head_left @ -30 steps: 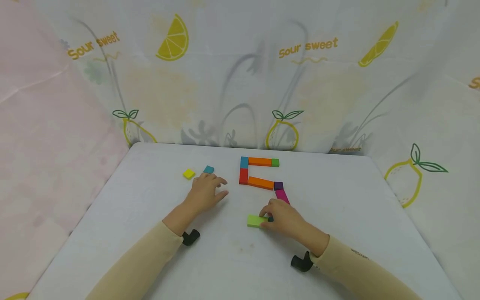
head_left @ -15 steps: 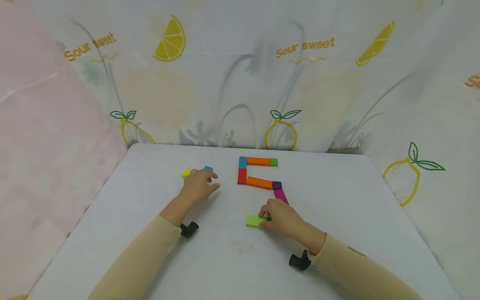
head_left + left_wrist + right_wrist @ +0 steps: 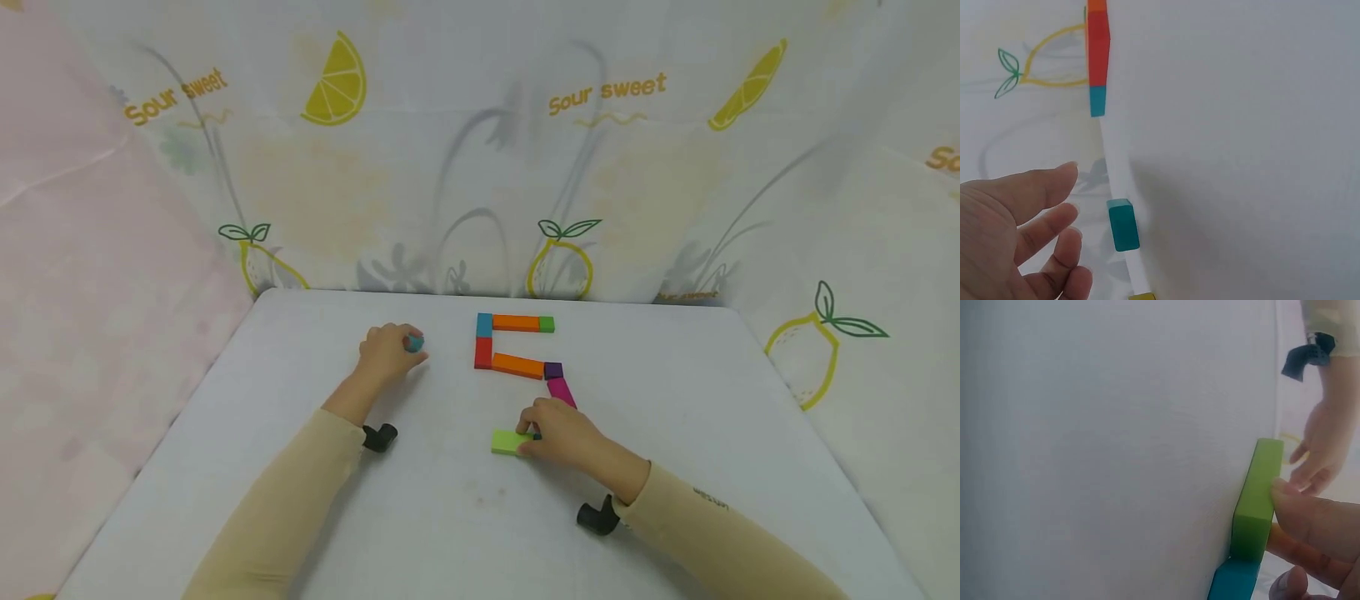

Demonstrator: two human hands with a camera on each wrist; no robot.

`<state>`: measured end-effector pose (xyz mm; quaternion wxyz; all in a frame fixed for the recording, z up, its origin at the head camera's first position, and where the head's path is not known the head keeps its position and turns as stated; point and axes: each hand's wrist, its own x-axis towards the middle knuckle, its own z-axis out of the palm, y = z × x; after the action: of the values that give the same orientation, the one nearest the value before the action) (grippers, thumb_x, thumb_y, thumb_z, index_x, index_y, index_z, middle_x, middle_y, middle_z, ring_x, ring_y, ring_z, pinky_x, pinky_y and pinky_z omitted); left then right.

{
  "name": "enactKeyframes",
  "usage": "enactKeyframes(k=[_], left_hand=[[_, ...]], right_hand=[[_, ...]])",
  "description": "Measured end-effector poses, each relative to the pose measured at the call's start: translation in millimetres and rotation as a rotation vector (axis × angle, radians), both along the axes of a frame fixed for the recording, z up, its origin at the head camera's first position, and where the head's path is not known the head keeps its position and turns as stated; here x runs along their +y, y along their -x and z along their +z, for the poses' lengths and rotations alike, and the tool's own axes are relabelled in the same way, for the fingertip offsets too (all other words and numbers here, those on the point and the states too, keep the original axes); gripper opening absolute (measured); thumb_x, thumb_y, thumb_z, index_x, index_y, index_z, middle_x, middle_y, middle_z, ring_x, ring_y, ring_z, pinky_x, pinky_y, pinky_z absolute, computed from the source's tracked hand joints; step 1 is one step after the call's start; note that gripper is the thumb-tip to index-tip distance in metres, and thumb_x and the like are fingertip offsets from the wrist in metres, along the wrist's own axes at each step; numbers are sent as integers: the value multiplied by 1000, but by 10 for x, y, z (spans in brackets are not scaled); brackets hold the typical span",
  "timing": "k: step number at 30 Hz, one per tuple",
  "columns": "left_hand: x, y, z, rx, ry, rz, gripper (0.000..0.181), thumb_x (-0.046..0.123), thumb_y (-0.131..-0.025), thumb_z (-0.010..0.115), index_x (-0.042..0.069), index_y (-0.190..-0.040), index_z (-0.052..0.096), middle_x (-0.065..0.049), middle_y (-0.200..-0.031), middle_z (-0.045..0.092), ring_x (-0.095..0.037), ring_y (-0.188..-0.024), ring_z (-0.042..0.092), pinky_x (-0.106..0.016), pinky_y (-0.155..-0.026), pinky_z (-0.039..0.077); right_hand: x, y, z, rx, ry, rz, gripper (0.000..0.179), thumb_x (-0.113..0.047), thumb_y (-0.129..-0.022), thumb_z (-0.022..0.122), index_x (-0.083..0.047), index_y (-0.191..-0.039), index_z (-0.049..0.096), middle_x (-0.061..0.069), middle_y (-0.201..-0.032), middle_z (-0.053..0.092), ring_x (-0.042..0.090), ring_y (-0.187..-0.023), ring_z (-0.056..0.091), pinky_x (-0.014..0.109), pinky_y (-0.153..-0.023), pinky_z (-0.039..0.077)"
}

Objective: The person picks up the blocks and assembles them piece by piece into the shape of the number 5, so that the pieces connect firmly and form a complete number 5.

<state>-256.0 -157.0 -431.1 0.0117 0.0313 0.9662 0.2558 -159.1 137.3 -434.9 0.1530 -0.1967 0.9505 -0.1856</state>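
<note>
My left hand (image 3: 384, 354) is over the table's back left, thumb and fingers spread around a small blue block (image 3: 415, 342). In the left wrist view a gap shows between the fingertips and that block. A yellow block (image 3: 1142, 296) peeks in at the bottom of that view; the hand hides it in the head view. With thumb and fingers, my right hand (image 3: 566, 437) pinches the end of a lime-green block (image 3: 507, 442) lying flat. A teal block (image 3: 1235, 579) touches that end, mostly covered by the right hand in the head view.
A row of blocks curves beyond the hands: green (image 3: 547, 324), orange (image 3: 516, 323), blue (image 3: 484, 325), red (image 3: 483, 353), another orange (image 3: 517, 366), purple (image 3: 553, 371) and magenta (image 3: 561, 392). Behind the white table (image 3: 450, 533) hangs a lemon-print cloth (image 3: 420, 167).
The left hand has moved left and back, covering the yellow block and bringing its fingers around the small blue one. The right hand stays on the lime-green block.
</note>
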Motion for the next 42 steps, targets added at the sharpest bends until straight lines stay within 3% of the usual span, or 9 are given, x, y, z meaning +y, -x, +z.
enactKeyframes(k=[19,32,42], left_hand=[[-151,242,-125,-44,25,55,51,36,-89,75,11,-133,64,-15,-119,64,-41,-115,47,-54,-94,36],[-162,282,-158,-50,44,37,48,32,-88,77,9,-129,66,-15,-116,65,-39,-113,48,-55,-95,35],[-106,207,-104,-75,70,3,47,31,-87,77,9,-127,68,-14,-114,65,-38,-113,49,-54,-94,36]], right_hand=[[-14,-2,23,-11,1,-7,19,-24,-82,84,-15,-97,75,-4,-83,55,14,-82,51,31,-74,47],[-22,6,38,-21,1,-9,20,-23,-81,85,-14,-96,75,-4,-87,59,15,-83,52,33,-77,50],[-17,23,17,-23,2,-5,20,-24,-82,84,-14,-98,76,-5,-86,59,15,-83,53,33,-77,50]])
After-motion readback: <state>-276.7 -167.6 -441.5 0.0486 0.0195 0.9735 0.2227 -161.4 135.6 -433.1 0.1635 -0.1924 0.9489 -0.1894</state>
